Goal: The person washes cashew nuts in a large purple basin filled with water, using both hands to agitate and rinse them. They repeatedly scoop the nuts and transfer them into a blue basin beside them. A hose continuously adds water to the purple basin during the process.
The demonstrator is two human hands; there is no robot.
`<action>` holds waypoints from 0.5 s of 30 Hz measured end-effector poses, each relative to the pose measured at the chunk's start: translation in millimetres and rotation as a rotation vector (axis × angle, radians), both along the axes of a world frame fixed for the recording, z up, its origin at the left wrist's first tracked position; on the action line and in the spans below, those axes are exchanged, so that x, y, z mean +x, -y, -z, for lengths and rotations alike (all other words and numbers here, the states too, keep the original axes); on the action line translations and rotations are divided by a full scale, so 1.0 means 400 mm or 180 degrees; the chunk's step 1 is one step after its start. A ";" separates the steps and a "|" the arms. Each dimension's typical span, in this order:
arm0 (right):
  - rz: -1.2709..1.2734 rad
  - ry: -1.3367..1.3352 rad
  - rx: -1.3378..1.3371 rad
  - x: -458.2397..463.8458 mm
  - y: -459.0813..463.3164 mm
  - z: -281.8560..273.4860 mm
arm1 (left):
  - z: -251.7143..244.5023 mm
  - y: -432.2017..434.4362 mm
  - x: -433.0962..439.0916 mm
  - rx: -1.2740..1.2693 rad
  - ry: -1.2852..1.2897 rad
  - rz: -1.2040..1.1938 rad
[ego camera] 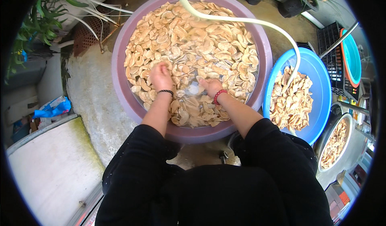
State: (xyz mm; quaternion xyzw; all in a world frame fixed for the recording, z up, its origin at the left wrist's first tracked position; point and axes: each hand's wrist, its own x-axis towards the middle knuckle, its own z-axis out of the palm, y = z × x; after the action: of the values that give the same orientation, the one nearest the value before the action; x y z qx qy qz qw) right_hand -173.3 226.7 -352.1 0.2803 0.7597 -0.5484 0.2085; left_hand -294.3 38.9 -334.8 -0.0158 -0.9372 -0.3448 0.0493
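Before me stands a large purple plastic tub (267, 55), with cloudy water and a mass of thin, curled tan slices (156, 39), apparently of dried food. My left hand (162, 76), a dark braided band at its wrist, dips among the slices left of the middle. Its fingers curl down and are partly hidden. My right hand (212, 86), with a red beaded bracelet (219, 97), reaches into the water right of the middle; slices and water cover part of its fingers. Between the hands, a patch of open water shows a white glare.
A pale hose (256, 20) arches over the tub into a blue basin (319, 75) of more slices at the right. Beyond it are a metal bowl (346, 129) of slices and a black crate (331, 54). Potted plants (298, 3) stand at the back; a white slab (54, 165) lies left.
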 end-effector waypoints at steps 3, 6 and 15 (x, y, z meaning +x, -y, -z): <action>0.0184 0.0475 0.0293 0.010 -0.033 0.020 | 0.051 0.083 -0.055 -0.0157 0.0853 -0.0537; 0.0305 0.0205 0.0446 0.012 -0.032 0.040 | 0.089 0.127 -0.051 -0.0135 0.1571 -0.0191; 0.0386 -0.0264 -0.0066 -0.044 -0.037 -0.010 | 0.063 -0.016 0.043 0.3553 0.2372 -0.0195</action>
State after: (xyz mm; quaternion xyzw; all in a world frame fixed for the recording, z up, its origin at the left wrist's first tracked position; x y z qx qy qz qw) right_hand -190.7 241.4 -347.9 0.3007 0.7436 -0.5790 0.1461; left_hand -277.0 45.3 -360.1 0.1587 -0.5728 -0.7586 -0.2669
